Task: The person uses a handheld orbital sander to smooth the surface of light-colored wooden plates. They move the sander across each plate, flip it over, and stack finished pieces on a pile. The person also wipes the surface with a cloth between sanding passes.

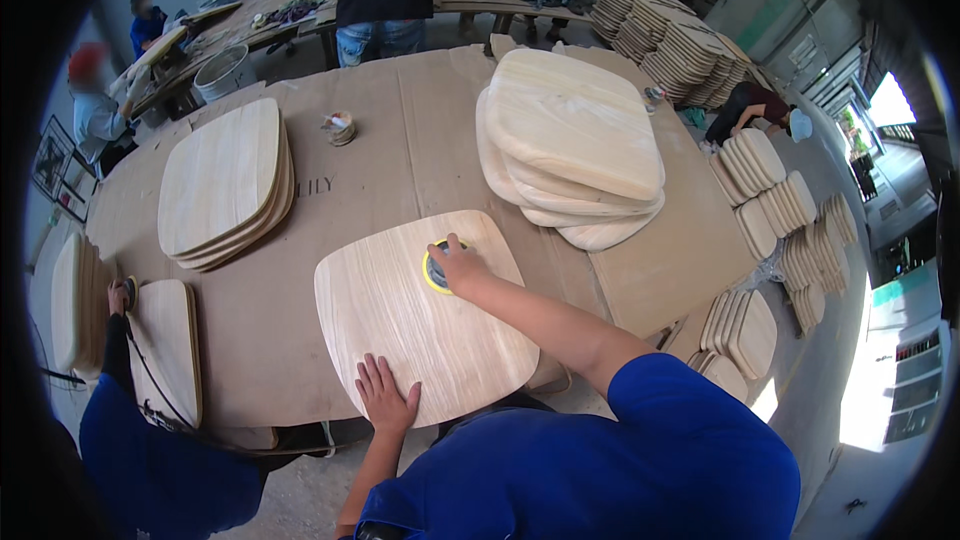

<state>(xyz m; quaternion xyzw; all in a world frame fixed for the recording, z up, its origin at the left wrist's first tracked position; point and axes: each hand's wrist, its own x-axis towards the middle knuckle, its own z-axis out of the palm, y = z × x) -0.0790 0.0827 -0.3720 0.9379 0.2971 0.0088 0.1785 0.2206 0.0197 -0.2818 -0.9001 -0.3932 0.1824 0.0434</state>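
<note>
The rounded-square wooden panel (430,325) lies flat, directly under the fingers of both hands, its near edge close to the person's body. On its upper face, beneath the curled fingers of the right hand (459,264), sits a round, yellow-rimmed sander (434,275), gripped from above; it is toward the panel's far side. The left hand (387,398) grips nothing: its fingers are extended and slightly parted, palm down on the panel's near left corner, apparently steadying it.

The step in hand seems to be smoothing this face. The next move probably calls for level pressure and an even sweep of the sander over the bare wood between the two hands, with the left fingers kept out of its path and the panel held against sliding.

Beyond the right fingers and to their right stands a tall, uneven stack of panels (575,130); a lower stack (222,180) lies well to their left. Between the stacks, farther from the fingers, is a small round container (341,128). Brown cardboard (400,180) spreads beneath all these. Well left of the left fingers, a co-worker's hand (118,296) holds a similar sander.
</note>
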